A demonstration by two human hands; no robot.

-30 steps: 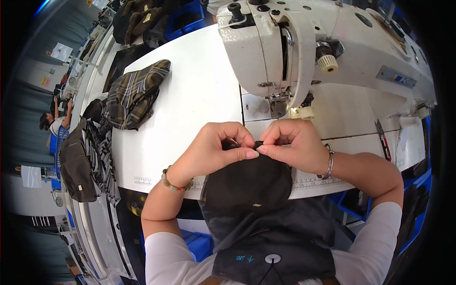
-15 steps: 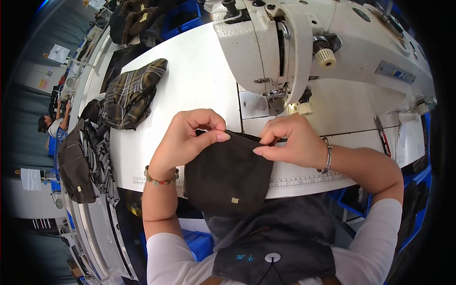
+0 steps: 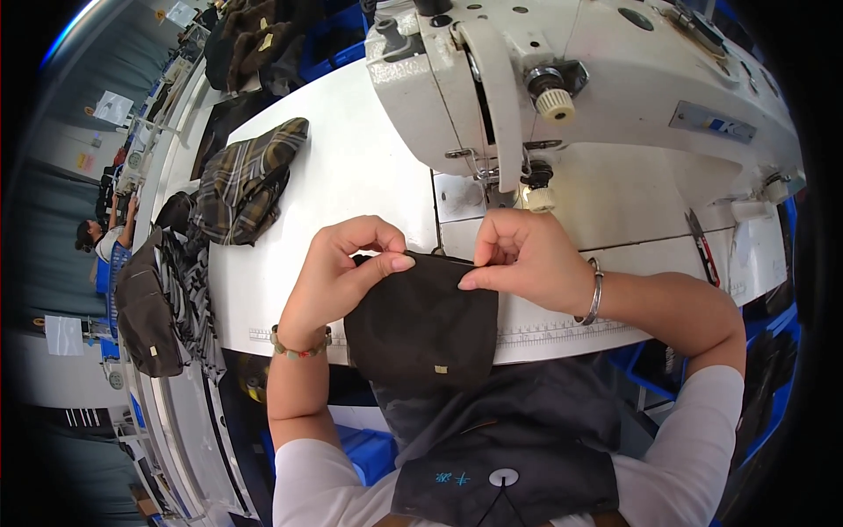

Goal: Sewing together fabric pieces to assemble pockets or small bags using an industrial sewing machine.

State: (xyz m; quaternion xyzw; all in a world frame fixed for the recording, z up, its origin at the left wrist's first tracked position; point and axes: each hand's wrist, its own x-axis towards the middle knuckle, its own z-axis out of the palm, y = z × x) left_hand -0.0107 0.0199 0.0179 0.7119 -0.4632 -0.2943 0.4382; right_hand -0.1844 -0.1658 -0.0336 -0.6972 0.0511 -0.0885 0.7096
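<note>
A dark brown fabric piece with a small pale tag hangs over the table's front edge. My left hand pinches its upper edge on the left, thumb on top. My right hand grips the same edge on the right between thumb and curled fingers, so the edge is stretched between them. Just beyond my hands stands the white sewing machine, its presser foot partly hidden by its fittings. The white table has a printed ruler along its front edge.
Folded plaid fabric lies on the table's left, beside dark fabric pieces. Red-and-black thread snips lie at right. Blue bins sit below and behind the table. A co-worker works at far left.
A second ago my hands were close together. They have since moved apart along the fabric's edge, my left hand leftward, and the fabric now lies flatter between them.
</note>
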